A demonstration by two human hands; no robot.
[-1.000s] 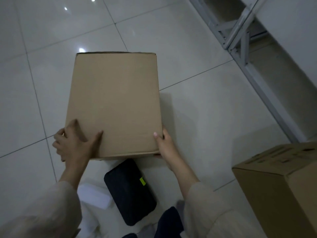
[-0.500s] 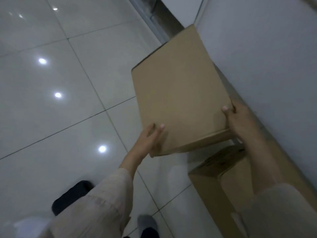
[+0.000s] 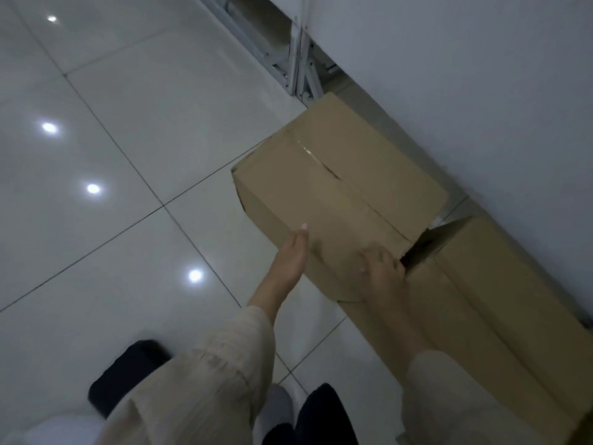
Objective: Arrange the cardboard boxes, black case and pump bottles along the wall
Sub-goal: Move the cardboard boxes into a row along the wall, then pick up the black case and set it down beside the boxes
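Cardboard box (image 3: pixel 337 200) at centre right of the frame, down on the tiled floor (image 3: pixel 134 155) near the wall (image 3: pixel 481 75), its near end touching a second cardboard box (image 3: pixel 487 300) at lower right. Left hand (image 3: pixel 292 255) flat and open against the box's left side; right hand (image 3: pixel 382 268) spread on its top near corner, fingers curled over the edge. Black case (image 3: pixel 128 374) partly hidden at lower left

Plain tan rectangular cardboard boxes (image 3: pixel 337 187) against a pale grey wall (image 3: pixel 481 75); glossy white floor tiles (image 3: pixel 128 123); cream fabric sleeves (image 3: pixel 208 380).
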